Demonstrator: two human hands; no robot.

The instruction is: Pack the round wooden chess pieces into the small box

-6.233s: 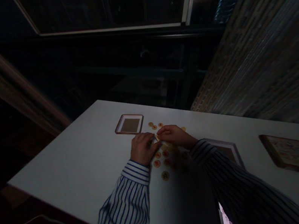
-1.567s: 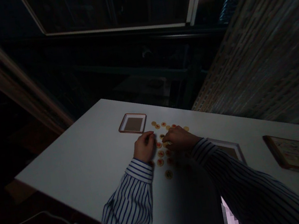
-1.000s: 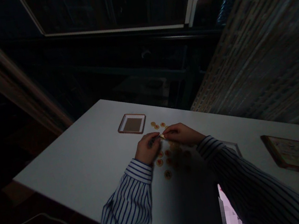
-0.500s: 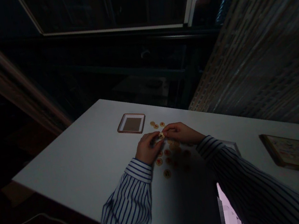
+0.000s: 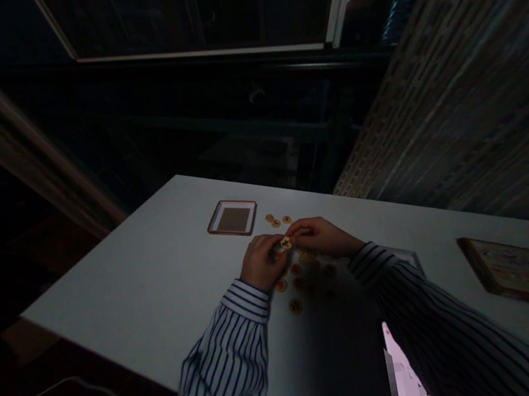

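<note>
Between my two hands is a round, pale xiangqi piece (image 5: 285, 242) with a dark character on its face. My left hand (image 5: 262, 262) is closed, its thumb and fingers pinching the piece from the left. From the right, the fingertips of my right hand (image 5: 319, 236) also close on it. Below the hands, several more xiangqi pieces lie loose, among them a red-marked one (image 5: 281, 285) and a dark-marked one (image 5: 295, 305). Some of these sit in shadow and are partly hidden by my hands. Just beyond my fingers lies a small group of pieces (image 5: 275, 222).
A shallow open box lid or tray (image 5: 253, 216) with a brown inside stands on the white table (image 5: 153, 257), left of the far pieces. On the right lies a flat box with a picture on it (image 5: 523, 270). Something pale and box-like (image 5: 409, 258) is partly behind my right sleeve.
The held piece has turned slightly, so its face shows more plainly. Both hands stay in nearly the same place.
</note>
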